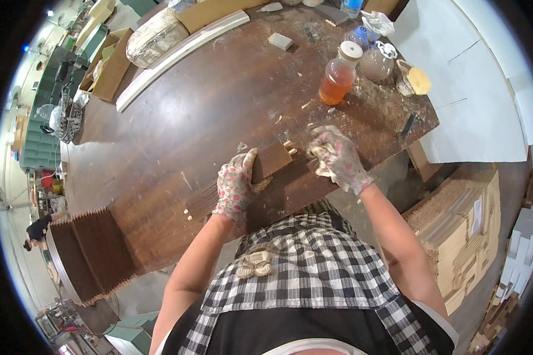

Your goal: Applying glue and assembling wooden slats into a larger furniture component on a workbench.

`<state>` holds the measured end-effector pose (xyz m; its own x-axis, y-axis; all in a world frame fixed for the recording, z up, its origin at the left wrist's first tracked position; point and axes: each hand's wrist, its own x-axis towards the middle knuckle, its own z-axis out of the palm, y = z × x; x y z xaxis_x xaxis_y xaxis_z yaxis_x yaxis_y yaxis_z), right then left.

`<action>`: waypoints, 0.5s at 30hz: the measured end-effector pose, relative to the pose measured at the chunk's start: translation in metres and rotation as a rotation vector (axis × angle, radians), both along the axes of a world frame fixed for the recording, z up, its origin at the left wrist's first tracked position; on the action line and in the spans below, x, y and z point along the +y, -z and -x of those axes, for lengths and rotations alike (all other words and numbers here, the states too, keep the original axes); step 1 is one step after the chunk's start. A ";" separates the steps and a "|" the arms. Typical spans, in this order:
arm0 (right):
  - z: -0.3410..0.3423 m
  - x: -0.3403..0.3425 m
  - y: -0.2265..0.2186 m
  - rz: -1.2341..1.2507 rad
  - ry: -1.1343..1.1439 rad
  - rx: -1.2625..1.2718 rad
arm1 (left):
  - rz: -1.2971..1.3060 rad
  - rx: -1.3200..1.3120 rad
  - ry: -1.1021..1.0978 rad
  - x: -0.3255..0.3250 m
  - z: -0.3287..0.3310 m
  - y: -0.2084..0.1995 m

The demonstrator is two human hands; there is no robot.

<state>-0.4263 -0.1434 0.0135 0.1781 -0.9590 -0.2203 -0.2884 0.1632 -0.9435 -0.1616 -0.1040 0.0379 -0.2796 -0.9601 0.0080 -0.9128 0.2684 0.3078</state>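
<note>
A brown wooden board (272, 161) lies slanted across the table near its front edge. Pale dowels (290, 148) stick out of its right end, and another pale peg shows at its left end. My left hand (236, 183), in a floral-patterned glove, is wrapped round the middle of the board. Just off the dowelled end, my right hand (339, 158) is raised with its gloved fingers curled. Something whitish and crumpled shows under those fingers, too blurred to name. A bottle of amber liquid (336, 80) with a white cap stands beyond my right hand.
Stacked brown slats (95, 251) cover the table's left end. A long white strip (177, 62), a wrapped bundle (156, 38) and a cardboard box (109, 65) lie at the far left. Bags and a yellow sponge (419, 81) sit far right. Stacked boards (456, 231) stand right of the table.
</note>
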 end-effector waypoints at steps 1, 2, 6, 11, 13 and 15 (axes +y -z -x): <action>-0.008 -0.003 -0.002 0.042 -0.074 -0.078 | -0.011 -0.001 -0.019 0.001 0.001 -0.003; -0.017 -0.007 -0.006 0.091 -0.149 -0.154 | -0.012 -0.007 -0.019 0.001 0.000 -0.001; -0.041 -0.015 -0.003 -0.277 -0.128 -0.328 | 0.018 0.008 0.014 -0.001 -0.001 0.002; -0.047 -0.027 0.001 -0.141 -0.162 -0.141 | 0.034 0.035 0.018 -0.001 -0.002 0.004; -0.050 -0.026 0.006 -0.035 -0.107 -0.084 | 0.016 0.005 0.011 -0.001 -0.001 0.002; -0.057 -0.024 -0.001 -0.040 -0.062 -0.026 | 0.026 0.007 0.011 -0.002 0.000 0.002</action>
